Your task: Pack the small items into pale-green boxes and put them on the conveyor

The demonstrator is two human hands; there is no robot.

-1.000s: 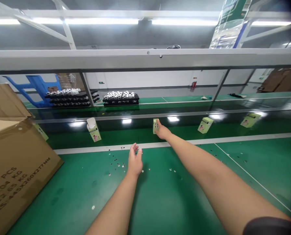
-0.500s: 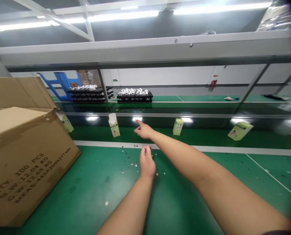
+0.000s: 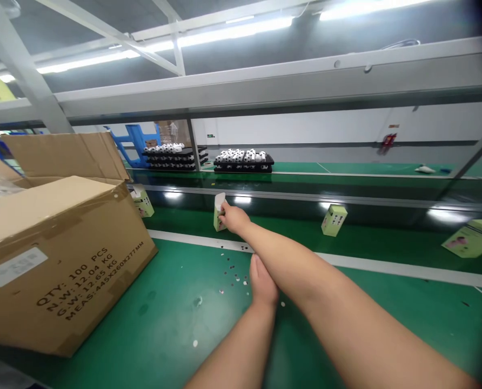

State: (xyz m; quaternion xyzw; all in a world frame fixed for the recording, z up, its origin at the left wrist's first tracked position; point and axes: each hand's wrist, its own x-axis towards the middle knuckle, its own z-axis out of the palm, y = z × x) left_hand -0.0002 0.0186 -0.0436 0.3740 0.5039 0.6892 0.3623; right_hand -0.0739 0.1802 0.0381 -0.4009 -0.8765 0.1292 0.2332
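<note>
My right hand reaches across to the left on the conveyor, its fingers closed on the edge of a small light-green carton. That carton stands upright with its white top flap raised. Under my right forearm, my left hand is held low over the green work surface. Its thumb is folded against the fingers, and whatever they pinch is hidden. Small dark and white specks lie scattered just left of it.
A large open cardboard box stands at the left. More green cartons sit on the belt: one carton right of centre, another carton at far right, another carton by the box. Black trays of black-and-white items stand behind.
My right hand has closed on the open-flapped carton, where before it only reached toward it with the index finger out. The view has swung left. My left hand is now partly covered by my right forearm.
</note>
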